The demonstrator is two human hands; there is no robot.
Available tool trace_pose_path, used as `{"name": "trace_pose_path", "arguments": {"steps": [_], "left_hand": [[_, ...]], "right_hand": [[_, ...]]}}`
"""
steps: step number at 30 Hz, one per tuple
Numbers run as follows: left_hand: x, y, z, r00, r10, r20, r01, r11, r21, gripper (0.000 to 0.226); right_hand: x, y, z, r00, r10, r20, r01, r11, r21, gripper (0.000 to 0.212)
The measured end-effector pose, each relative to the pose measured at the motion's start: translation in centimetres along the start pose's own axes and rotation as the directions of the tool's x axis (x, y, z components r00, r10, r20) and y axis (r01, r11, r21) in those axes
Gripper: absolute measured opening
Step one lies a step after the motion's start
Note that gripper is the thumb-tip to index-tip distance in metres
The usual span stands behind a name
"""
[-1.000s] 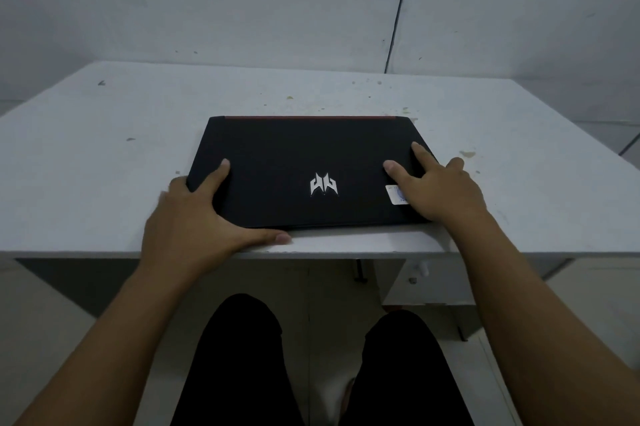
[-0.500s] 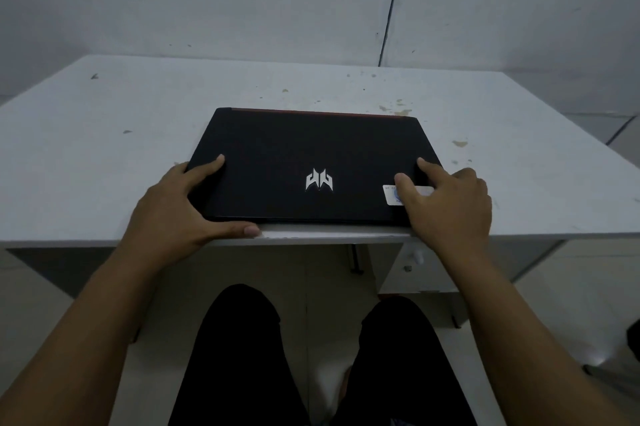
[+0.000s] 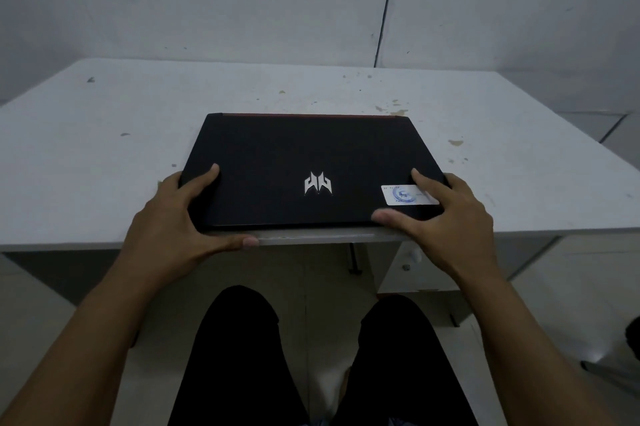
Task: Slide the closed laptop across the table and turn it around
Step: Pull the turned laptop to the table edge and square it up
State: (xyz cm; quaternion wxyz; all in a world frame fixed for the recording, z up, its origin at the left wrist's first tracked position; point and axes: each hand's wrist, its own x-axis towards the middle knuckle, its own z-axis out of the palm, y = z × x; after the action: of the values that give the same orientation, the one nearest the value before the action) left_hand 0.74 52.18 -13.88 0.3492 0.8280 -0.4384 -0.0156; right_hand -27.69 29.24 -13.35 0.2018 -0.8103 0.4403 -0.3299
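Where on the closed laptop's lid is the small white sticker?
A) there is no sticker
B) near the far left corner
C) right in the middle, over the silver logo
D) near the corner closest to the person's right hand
D: the white sticker sits on the laptop lid by the near right corner, partly under the right hand, away from the silver logo.

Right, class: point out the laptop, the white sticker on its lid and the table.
laptop (image 3: pixel 298 155): head view, bare black lid above the logo.
white sticker (image 3: pixel 403 195): head view, its printed middle.
table (image 3: pixel 138 113): head view, bare top, far left.
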Motion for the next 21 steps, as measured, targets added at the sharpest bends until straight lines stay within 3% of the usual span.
{"name": "trace_pose_path", "arguments": {"steps": [3, 16, 21], "left_hand": [[-0.1, 0.1, 0.2, 1.0, 0.011, -0.026, -0.012, 1.0, -0.021, 0.129], [-0.5, 0.1, 0.8, 0.992, 0.039, -0.122, -0.043, 0.998, -0.037, 0.118], [-0.7, 0.0, 0.9, 0.987, 0.053, -0.15, -0.059, 0.998, -0.038, 0.115]], "right_hand": [[-0.1, 0.8, -0.9, 0.992, -0.094, 0.089, 0.094, 0.996, -0.001, 0.118], [-1.0, 1.0, -0.5, 0.985, -0.166, -0.038, 0.168, 0.983, 0.069, 0.108], [-1.1, 1.1, -0.5, 0.982, -0.189, -0.026, 0.19, 0.981, 0.047, 0.106]]}}
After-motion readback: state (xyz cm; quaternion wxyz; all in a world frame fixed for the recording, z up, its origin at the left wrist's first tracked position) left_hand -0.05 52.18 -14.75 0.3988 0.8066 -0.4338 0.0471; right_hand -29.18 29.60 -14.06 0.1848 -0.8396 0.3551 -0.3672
